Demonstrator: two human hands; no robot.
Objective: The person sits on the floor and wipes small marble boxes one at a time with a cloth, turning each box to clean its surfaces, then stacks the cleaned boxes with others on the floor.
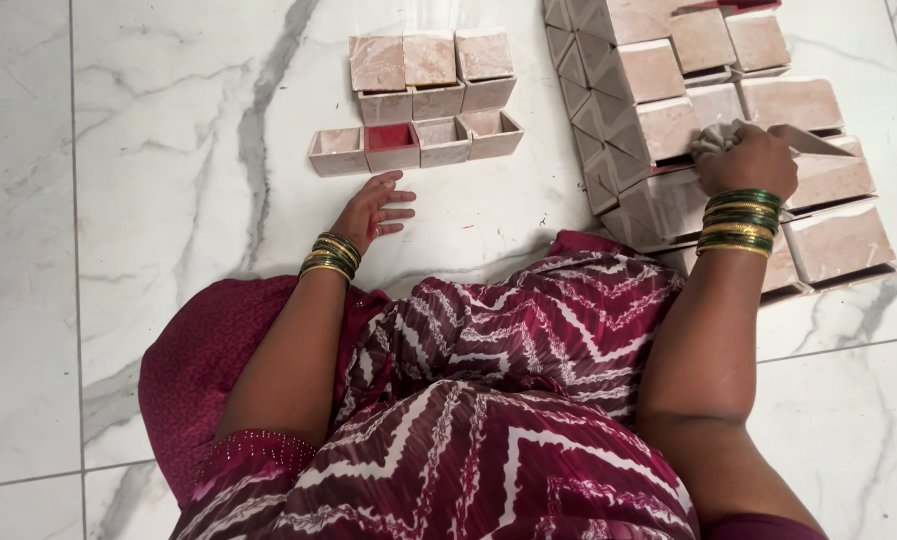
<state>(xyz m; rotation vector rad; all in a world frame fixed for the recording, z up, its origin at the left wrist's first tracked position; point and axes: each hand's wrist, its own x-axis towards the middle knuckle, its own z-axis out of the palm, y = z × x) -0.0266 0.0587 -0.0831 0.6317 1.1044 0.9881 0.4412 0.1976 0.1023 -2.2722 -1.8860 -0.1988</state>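
In the head view, your right hand, upper right of the frame, closes its fingers on a folded cardboard box flap that points right, atop a stack of flat pinkish cardboard boxes running diagonally. Your left hand rests flat on the white marble floor, fingers spread, just below a row of small open square boxes, one lined red.

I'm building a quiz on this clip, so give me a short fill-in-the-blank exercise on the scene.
1. The left hand rests flat on the ____ floor.
2. The right hand grips a folded flat box on the ____ of flattened boxes.
3. One open box in the front row is ____ inside.

Missing words: marble; stack; red
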